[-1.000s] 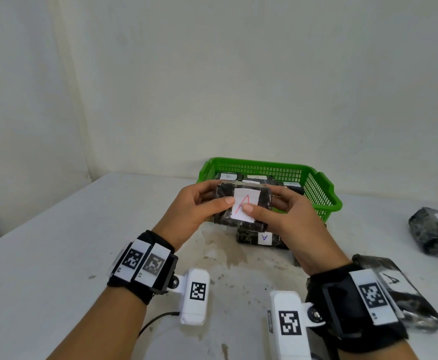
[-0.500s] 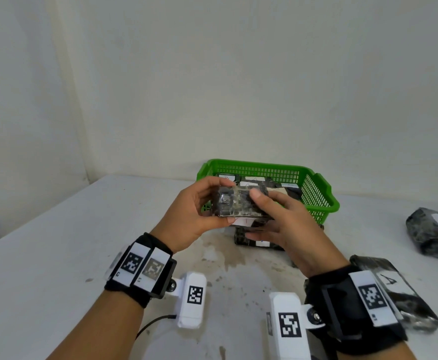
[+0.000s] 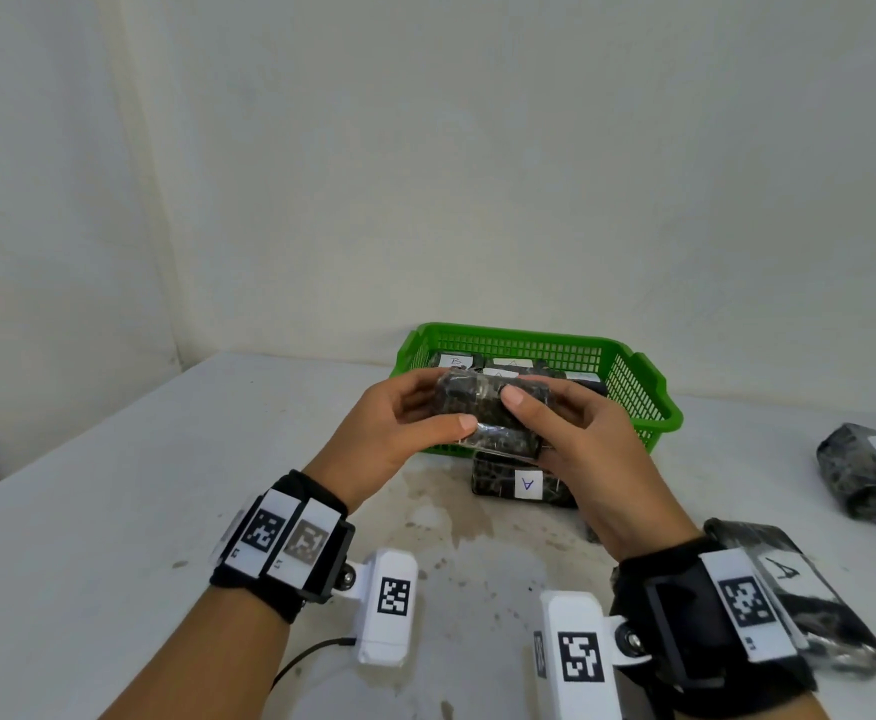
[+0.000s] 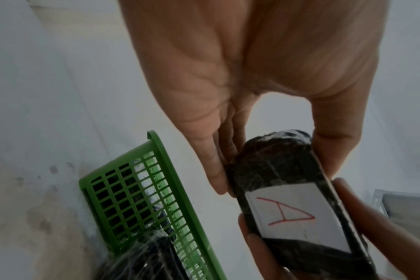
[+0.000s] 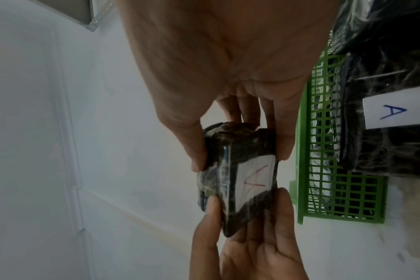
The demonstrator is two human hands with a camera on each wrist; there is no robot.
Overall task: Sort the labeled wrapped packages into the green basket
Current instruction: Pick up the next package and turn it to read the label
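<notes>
Both hands hold one dark wrapped package [image 3: 482, 407] in the air just in front of the green basket [image 3: 638, 387]. My left hand [image 3: 399, 423] grips its left end, my right hand [image 3: 576, 433] its right end. The white label with a red "A" [image 4: 293, 214] faces down and away from the head view; it also shows on the package [image 5: 237, 176] in the right wrist view. Several labelled packages [image 3: 456, 362] lie inside the basket. Another package marked "A" [image 3: 527, 484] lies on the table against the basket's front wall.
A wrapped package marked "A" [image 3: 799, 589] lies on the table beside my right wrist. A further package [image 3: 872, 470] sits at the right edge. The white table [image 3: 114, 485] has stains in the middle; a pale wall stands behind the basket.
The held package has been turned over: its red "A" label faced up a second ago and now faces down. Both hands have stayed in front of the basket.
</notes>
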